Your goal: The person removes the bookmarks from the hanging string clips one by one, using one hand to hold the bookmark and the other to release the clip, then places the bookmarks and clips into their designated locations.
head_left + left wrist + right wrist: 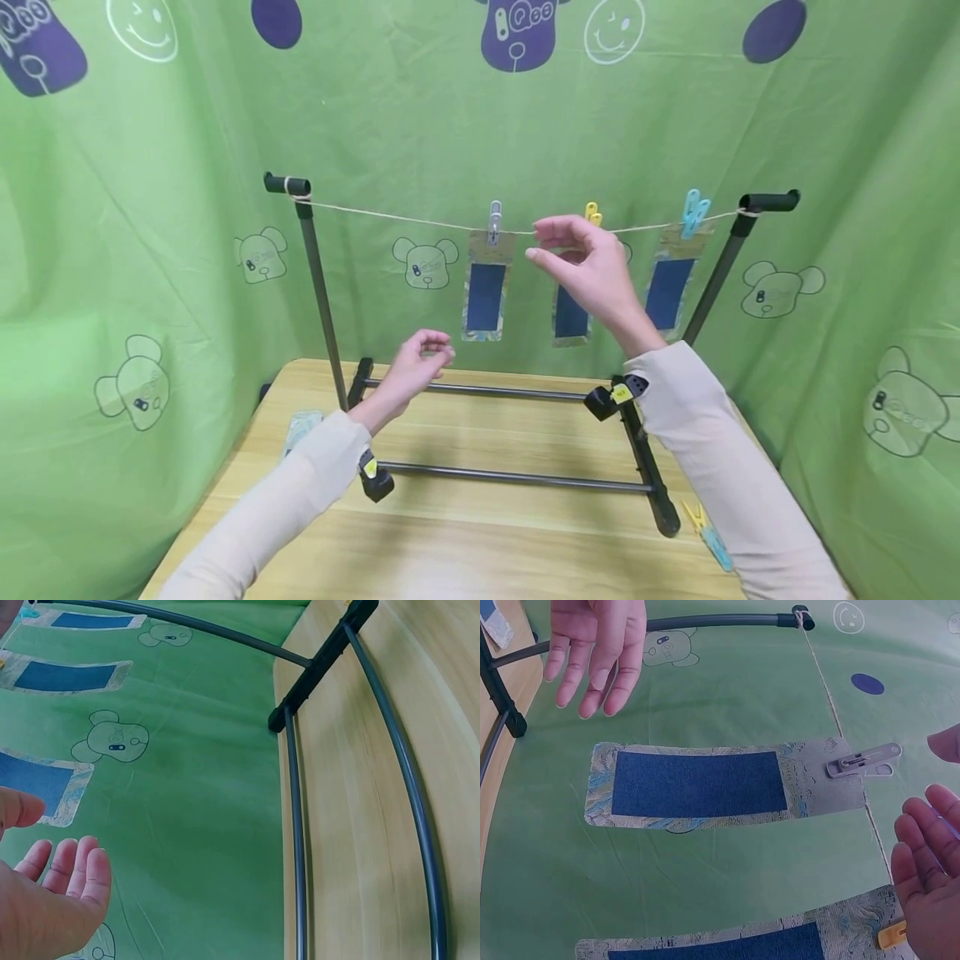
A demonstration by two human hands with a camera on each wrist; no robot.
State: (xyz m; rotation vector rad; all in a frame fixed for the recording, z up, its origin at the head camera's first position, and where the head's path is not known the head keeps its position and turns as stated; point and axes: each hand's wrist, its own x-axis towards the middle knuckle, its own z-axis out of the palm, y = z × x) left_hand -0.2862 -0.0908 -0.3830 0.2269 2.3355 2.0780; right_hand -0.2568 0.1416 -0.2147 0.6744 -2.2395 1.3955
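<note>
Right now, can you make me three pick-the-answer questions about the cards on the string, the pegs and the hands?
1. Where is the right hand?
A up by the thin beige string
B flat on the wooden table
C behind the cloth

2. How many blue-centred cards hang from the string?
A one
B three
C five

3. What does the left hand hold?
A a peg
B a card
C nothing

Answers: 1 A, its fingers are at the string beside the yellow peg. 2 B, one under the grey peg, one under the yellow peg, one under the light blue peg. 3 C, its fingers are loosely curled in the air.
</note>
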